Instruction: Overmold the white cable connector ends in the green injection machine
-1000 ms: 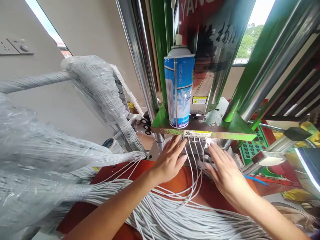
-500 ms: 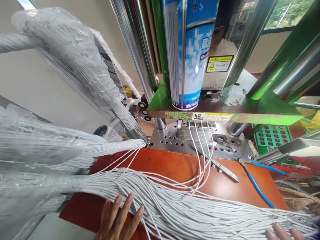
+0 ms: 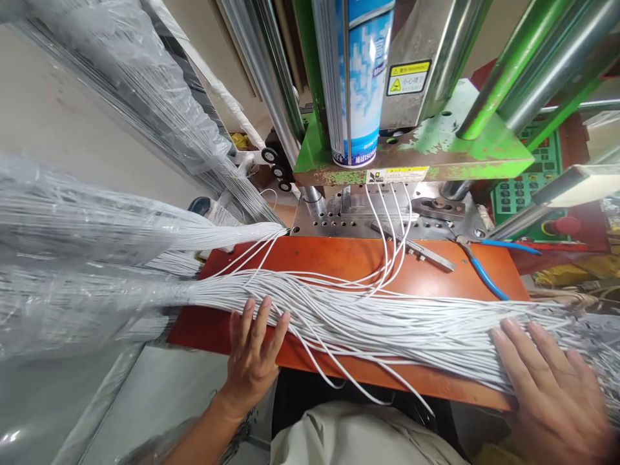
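A thick bundle of white cables (image 3: 378,326) lies across the orange board (image 3: 431,271). My left hand (image 3: 254,358) rests at the near edge of the bundle, fingers spread, with the fingertips touching the cables. Over the bundle's right end my right hand (image 3: 552,374) lies flat, fingers stretched out and slightly blurred. Several cables curve up from the bundle to the metal plate (image 3: 332,210) under the green press (image 3: 460,152). A few loose cables hang over the board's near edge.
Pliers with blue handles (image 3: 484,271) and a metal bar (image 3: 426,252) lie behind the bundle. A blue spray can (image 3: 361,97) stands on the press. Plastic-wrapped cable bundles (image 3: 97,219) fill the left side. At right is a control panel with a red button (image 3: 564,226).
The view has tilted down, so the board's near edge and my lap now show. My right hand has come fully into view over the bundle's right end. My left hand stays by the cables.
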### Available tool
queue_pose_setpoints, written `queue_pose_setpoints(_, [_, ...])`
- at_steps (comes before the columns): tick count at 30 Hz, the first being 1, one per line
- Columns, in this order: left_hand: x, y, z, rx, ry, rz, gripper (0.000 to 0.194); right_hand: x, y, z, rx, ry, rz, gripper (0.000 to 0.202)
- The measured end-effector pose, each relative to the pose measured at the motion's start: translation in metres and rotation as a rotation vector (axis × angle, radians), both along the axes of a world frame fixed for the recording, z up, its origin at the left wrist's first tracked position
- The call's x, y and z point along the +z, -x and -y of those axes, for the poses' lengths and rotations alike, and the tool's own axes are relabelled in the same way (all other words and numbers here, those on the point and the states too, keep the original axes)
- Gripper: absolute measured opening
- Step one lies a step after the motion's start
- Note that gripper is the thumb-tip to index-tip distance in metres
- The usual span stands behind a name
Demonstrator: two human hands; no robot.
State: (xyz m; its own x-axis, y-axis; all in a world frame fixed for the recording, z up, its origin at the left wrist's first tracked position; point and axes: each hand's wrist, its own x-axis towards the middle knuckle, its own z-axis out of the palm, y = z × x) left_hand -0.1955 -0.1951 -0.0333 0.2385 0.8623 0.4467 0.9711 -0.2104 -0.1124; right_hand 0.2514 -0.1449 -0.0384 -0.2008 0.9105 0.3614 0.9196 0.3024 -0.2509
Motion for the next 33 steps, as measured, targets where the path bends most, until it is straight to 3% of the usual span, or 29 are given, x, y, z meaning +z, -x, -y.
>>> queue_pose_setpoints(3, [0.000, 0.001, -0.001, -0.007, -0.014, 0.015, 0.101, -0.001, -0.004, 0.000, 0.118, 0.015, 0.090, 0.084])
queue_pose_setpoints(6, [0.004, -0.002, 0.001, -0.038, -0.017, 0.039, 0.105, 0.000, -0.004, 0.001, 0.131, -0.007, 0.190, 0.085])
queue_pose_setpoints(10, [0.005, -0.027, 0.003, -0.159, 0.004, 0.079, 0.101, 0.012, 0.000, 0.005, 0.124, 0.017, 0.297, 0.079])
queue_pose_setpoints(13, [0.006, -0.061, 0.000, -0.357, -0.014, 0.043, 0.084, 0.030, 0.010, 0.014, 0.137, 0.128, 0.259, 0.083])
queue_pose_setpoints(17, [0.024, -0.104, -0.021, -0.548, 0.050, 0.138, 0.041, 0.061, 0.041, 0.021, 0.333, 0.292, 0.068, 0.099])
queue_pose_setpoints(19, [0.037, -0.115, -0.036, -0.572, 0.114, 0.244, 0.021, 0.072, 0.057, 0.013, 0.408, 0.298, -0.048, 0.090])
queue_pose_setpoints(23, [0.050, -0.114, -0.061, -0.654, 0.251, 0.239, 0.023, 0.079, 0.083, -0.017, 0.508, 0.247, -0.172, 0.074])
queue_pose_setpoints(29, [0.055, -0.107, -0.078, -0.723, 0.286, 0.095, 0.019, 0.073, 0.120, -0.038, 0.616, 0.158, 0.074, 0.074])
queue_pose_setpoints(33, [0.070, -0.109, -0.090, -0.745, 0.290, 0.091, 0.019, 0.064, 0.137, -0.044, 0.573, 0.136, 0.060, 0.027])
